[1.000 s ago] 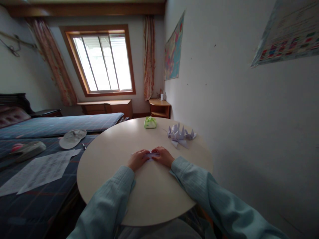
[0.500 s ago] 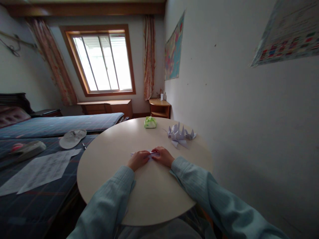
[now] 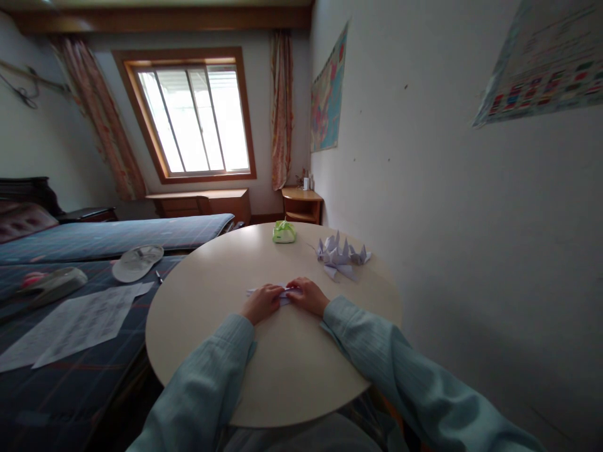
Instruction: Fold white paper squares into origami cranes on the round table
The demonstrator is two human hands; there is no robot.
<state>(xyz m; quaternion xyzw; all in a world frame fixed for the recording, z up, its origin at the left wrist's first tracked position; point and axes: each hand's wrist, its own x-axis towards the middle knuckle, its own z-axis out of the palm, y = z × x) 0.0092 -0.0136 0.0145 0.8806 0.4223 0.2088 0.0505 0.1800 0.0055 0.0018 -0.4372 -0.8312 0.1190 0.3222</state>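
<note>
Both hands (image 3: 308, 295) pinch the paper (image 3: 285, 302) on the bench (image 3: 277, 370), its folding apparently unfinished! Beyond the right one, folded shapes (image 3: 335, 254) sit clustered, looking done.

My left forearm (image 3: 207, 370) slants in over the near-left edge of the surface (image 3: 202, 276), my right forearm (image 3: 370, 345) over the near-right edge. Well in from the near edge, my left hand (image 3: 262, 303) and right hand (image 3: 308, 295) nearly meet, backs upward, fingers (image 3: 274, 289) bent and pinching at the tips.
</note>
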